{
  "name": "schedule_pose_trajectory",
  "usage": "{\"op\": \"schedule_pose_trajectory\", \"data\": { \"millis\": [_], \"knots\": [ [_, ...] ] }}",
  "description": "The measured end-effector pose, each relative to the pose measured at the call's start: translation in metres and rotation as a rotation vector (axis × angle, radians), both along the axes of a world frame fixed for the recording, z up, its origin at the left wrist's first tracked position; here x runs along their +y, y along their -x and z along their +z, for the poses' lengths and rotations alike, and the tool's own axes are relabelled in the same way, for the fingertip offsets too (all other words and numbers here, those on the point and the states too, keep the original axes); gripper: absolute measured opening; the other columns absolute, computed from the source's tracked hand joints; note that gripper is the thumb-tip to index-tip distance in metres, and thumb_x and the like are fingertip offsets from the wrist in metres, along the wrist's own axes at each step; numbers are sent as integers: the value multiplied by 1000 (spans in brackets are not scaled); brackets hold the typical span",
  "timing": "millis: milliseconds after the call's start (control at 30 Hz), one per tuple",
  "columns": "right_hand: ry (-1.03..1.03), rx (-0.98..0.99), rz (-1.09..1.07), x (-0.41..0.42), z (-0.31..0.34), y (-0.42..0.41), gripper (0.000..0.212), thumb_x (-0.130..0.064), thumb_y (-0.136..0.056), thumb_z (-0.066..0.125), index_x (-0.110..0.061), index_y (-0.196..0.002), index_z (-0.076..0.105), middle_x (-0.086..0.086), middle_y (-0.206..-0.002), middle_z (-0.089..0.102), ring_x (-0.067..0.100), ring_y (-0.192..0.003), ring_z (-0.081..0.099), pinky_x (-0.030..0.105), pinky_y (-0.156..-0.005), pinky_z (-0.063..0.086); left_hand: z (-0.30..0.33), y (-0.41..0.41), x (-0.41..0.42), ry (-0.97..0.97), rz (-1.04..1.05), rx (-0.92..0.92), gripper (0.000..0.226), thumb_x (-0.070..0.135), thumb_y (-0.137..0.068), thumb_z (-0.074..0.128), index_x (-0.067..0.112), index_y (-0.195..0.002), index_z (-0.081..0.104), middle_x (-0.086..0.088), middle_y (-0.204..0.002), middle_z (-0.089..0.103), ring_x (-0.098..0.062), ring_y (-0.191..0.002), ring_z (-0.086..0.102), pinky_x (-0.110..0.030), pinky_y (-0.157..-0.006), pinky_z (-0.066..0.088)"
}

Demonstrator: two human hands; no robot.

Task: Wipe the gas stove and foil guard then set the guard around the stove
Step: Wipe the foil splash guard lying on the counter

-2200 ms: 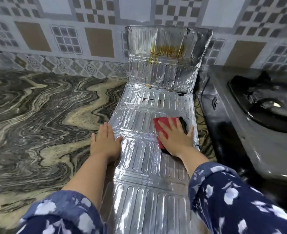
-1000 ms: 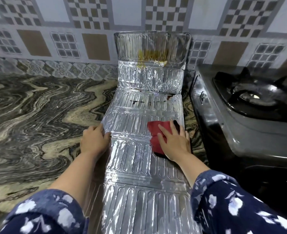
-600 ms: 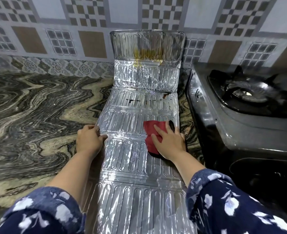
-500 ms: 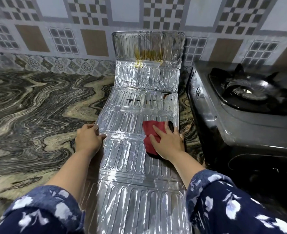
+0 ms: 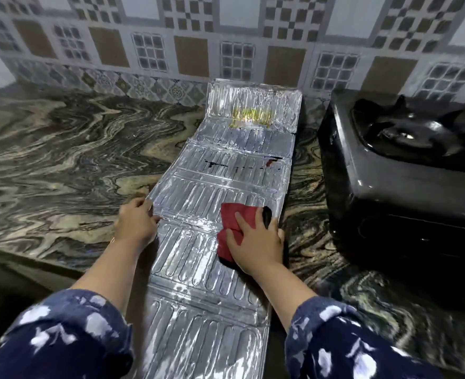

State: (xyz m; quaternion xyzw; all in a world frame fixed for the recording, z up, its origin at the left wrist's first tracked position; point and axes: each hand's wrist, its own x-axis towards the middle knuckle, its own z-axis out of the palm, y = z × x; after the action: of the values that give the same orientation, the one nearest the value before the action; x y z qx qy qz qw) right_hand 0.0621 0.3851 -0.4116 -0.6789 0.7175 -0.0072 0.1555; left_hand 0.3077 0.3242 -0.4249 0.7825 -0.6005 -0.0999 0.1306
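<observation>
My left hand [image 5: 137, 224] curls over the near-left edge of the foil guard [image 5: 212, 258], gripping it so the sheet stays put on the counter [image 5: 61, 165]. The guard lies flat between my hands and runs away from me, its far panel tipped up toward the tiled wall [image 5: 193, 53]. My right hand [image 5: 256, 242] is spread flat, pressing the red cloth [image 5: 232, 222] onto the foil. I judge I am mid-wipe on the guard. Beyond my right fingers sit dark marks and, further off, a yellow stain [image 5: 250, 116]; next the cloth should push forward there. The stove [image 5: 390, 187] stands well to the right of that hand.
</observation>
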Motion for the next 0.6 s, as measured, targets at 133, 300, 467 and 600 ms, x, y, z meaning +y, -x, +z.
{"op": "schedule_pose_trajectory", "data": {
  "millis": [133, 300, 467, 600],
  "knots": [
    [21, 60, 40, 24, -1, -10, 61, -61, -93, 15, -40, -150, 10, 10, -161, -4, 46, -144, -2, 56, -116, -5, 0, -3, 28, -35, -26, -41, 41, 30, -94, 50, 16, -132, 51, -11, -146, 41, -36, -130, 38, -47, -107, 35],
    [68, 72, 126, 26, -3, -12, 64, -52, -97, 14, -22, -153, 10, 17, -160, -9, 36, -145, -19, 53, -115, -15, -6, 18, 50, -187, -33, -73, 60, 41, -99, 28, 17, -152, 14, -6, -161, 2, -22, -149, 1, -55, -117, 0],
    [12, 30, 201, 13, -5, -15, 65, -49, -99, 11, -16, -153, 2, 13, -160, -9, 33, -146, -17, 54, -117, -9, -5, 36, 48, -143, -39, -99, 62, 42, -98, 29, 17, -152, 10, -5, -161, -5, -21, -149, -6, -59, -114, -3],
    [22, 11, 176, -9, -10, -23, 71, -58, -96, 10, -17, -153, 0, 12, -160, -13, 32, -145, -22, 56, -115, -12, -3, 45, 20, -144, -98, -89, 63, 44, -98, 27, 18, -152, 9, -4, -161, -8, -20, -148, -9, -57, -115, -2]
  ]
}}
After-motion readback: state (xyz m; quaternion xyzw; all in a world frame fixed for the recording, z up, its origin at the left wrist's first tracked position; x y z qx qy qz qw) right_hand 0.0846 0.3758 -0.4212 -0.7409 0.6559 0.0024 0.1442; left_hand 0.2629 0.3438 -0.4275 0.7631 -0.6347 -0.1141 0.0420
